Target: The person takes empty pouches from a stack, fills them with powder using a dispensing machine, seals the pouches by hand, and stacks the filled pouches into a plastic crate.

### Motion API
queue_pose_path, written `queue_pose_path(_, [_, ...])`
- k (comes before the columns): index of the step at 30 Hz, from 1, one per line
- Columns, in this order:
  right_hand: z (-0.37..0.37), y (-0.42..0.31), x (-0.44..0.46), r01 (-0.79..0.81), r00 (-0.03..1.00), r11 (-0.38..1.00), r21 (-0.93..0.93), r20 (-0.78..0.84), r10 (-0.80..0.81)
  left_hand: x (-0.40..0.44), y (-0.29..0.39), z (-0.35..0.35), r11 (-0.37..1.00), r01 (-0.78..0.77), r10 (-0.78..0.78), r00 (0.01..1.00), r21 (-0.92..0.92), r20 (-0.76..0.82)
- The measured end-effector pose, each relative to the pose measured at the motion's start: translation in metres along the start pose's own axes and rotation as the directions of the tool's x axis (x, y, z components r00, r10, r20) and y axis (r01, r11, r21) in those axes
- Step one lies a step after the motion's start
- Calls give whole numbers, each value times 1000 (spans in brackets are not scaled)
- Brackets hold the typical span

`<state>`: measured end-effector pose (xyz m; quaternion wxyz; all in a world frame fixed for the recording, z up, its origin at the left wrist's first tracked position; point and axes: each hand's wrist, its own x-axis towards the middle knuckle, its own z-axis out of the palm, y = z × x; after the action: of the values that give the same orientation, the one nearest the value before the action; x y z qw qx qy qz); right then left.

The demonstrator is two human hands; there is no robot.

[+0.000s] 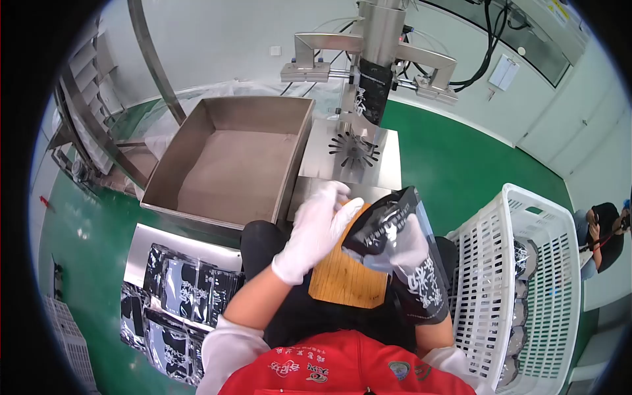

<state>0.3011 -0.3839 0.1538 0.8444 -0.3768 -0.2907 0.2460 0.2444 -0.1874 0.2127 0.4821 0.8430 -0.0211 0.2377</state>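
My right hand (409,245), in a white glove, holds a black stand-up pouch (426,289) with white lettering and a clear window; part of the hand shows through the film. The pouch is tilted, its upper end toward the machine. My left hand (320,230), also gloved, is beside the pouch with thumb and fingers apart and nothing visible in it. Beneath both hands, between my legs, lies a wooden board (349,280). Ahead, another black pouch (373,92) hangs under the steel tube (383,36) of a machine, between two side arms.
A deep steel tray (150,187) stands front left. Flat black pouches (187,286) lie stacked on a metal surface at my left. On my right is a white slotted crate (487,276) with several filled packs. A star-shaped black part (354,150) sits below the tube. A person (602,240) is far right.
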Motion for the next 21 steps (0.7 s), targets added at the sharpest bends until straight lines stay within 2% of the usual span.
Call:
queue_pose_path(1, [40,-13,-1,17,997,990,143,-80,-6,3,-13,3,956,182,-109,949,-231,295])
queue_pose_path(3, [5,11,-13,-94,994,983,158,68,84,-3,-10,15,705,543,-201,770,-456,606])
queue_pose_path(4, [-1,19,-4,-33,961,973,229,274,-32,-3,-10,16,702,556,-211,760,-445,615])
queue_pose_path(5, [-6,22,-5,-39,962,972,232,271,-26,-3,-14,16,698,561,-217,757,-444,616])
queue_pose_path(7, [-11,23,-9,-108,940,984,143,335,55,0,-23,20,832,452,-208,791,-322,575])
queue_pose_path(8, [3,14,-17,-191,963,959,210,228,142,1,-22,20,897,352,-175,839,-268,516])
queue_pose_path(9, [1,15,-17,-194,963,958,212,227,145,4,-24,19,895,356,-179,837,-268,516])
queue_pose_path(10, [-5,15,-15,-185,955,965,184,267,133,8,-28,16,987,100,-141,918,127,372])
queue_pose_path(11, [-13,14,-14,-174,943,973,153,309,120,12,-31,14,839,-117,-26,967,531,254])
queue_pose_path(12, [-25,13,-16,-173,942,973,151,314,119,13,-42,10,931,-111,55,984,347,167])
queue_pose_path(13, [-36,13,-21,-324,938,931,-169,71,339,14,-37,9,930,-115,59,984,349,167])
queue_pose_path(14, [-45,15,-27,-509,861,756,-412,-235,452,9,-27,10,999,-12,4,984,42,177])
queue_pose_path(15, [-29,18,-21,-343,939,843,-414,-133,317,2,-21,14,958,104,-49,978,-268,202])
queue_pose_path(16, [-24,13,-22,-345,938,842,-414,-132,319,-5,-23,21,969,152,-94,957,-195,276])
queue_pose_path(17, [-21,8,-24,-308,951,811,-497,-127,283,-11,-19,28,994,78,-65,983,-71,169])
queue_pose_path(19, [-19,-3,-33,-228,972,725,-649,-104,212,-20,-20,36,993,117,-119,989,22,85])
queue_pose_path(21, [-19,-15,-46,-147,987,614,-775,-76,140,-21,-37,42,991,132,-130,990,-35,53])
